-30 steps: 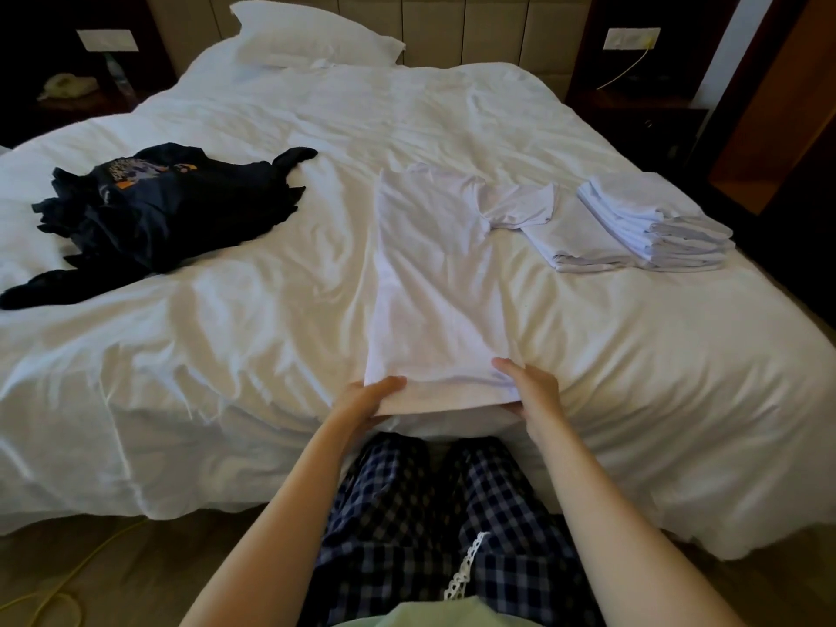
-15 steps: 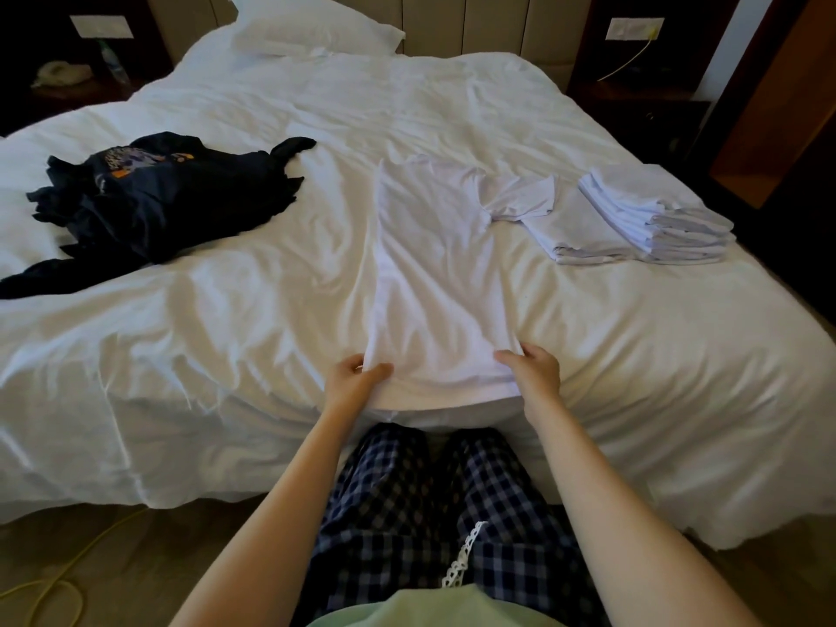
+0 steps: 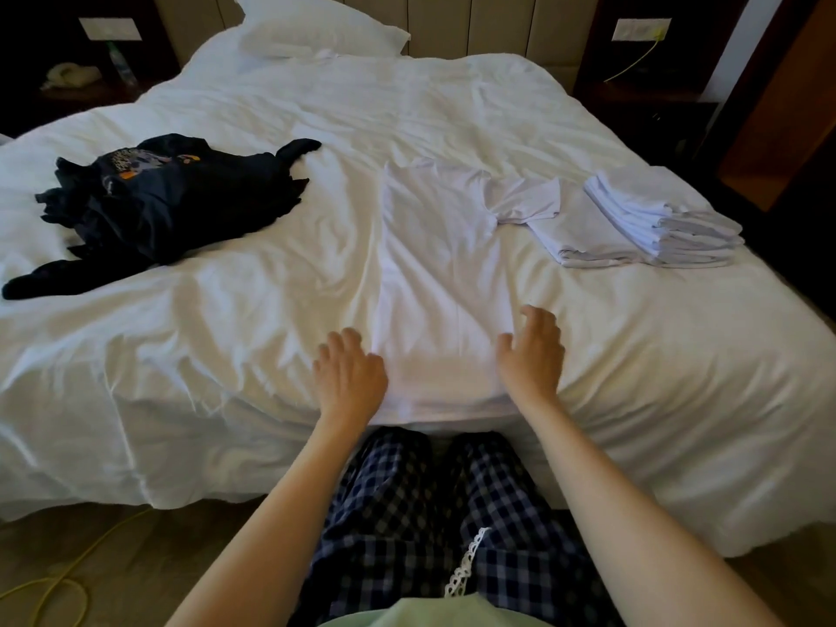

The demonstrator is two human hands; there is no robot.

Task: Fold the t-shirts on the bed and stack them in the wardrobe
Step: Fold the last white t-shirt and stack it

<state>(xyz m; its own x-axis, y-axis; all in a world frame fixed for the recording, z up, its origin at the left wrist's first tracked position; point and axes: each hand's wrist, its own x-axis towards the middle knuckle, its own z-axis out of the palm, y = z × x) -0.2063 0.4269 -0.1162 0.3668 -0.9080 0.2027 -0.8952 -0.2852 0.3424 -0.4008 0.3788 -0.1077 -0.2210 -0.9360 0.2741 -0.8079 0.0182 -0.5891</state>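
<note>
Flanking the near hem of the white t-shirt (image 3: pixel 434 264), left hand (image 3: pixel 350 377), right hand (image 3: pixel 531 350), both loosely spread

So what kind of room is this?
Most likely a hotel bedroom: a wide bed with white bedding and a pillow, a padded headboard behind it, and a telephone on the dark nightstand.

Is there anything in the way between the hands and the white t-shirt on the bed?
No, nothing visible is in the way. The left hand is right at the left edge of the white t-shirt, and the right hand is at its right edge, both near the hem.
</note>
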